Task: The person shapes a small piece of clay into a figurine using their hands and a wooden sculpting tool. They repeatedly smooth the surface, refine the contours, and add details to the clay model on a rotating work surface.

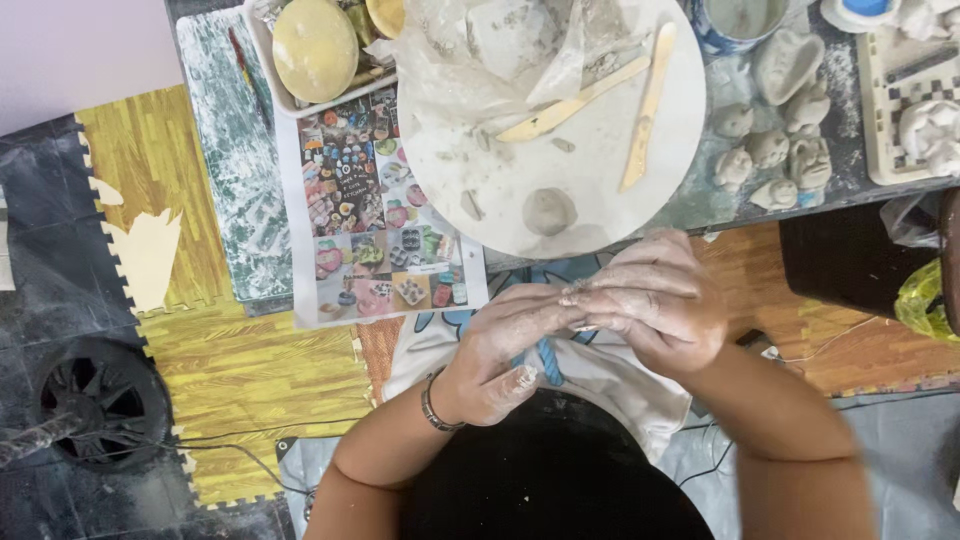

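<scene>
My left hand (500, 345) and my right hand (655, 300) are pressed together above my lap, both smeared with grey clay. What lies between the palms is hidden. A dark bracelet circles my left wrist. Just beyond my hands sits a round white board (480, 170) on the table, carrying a small flattened clay ball (549, 211), two wooden modelling tools (645, 105) and a clay lump in clear plastic wrap (500, 45).
A printed sheet of colourful pictures (385, 215) lies left of the board. Small grey clay figures (775, 150) stand to the right, near a blue-and-white cup (740, 20). A tray with a yellow disc (315, 48) sits far left. A black fan (95, 400) rests on the floor mats.
</scene>
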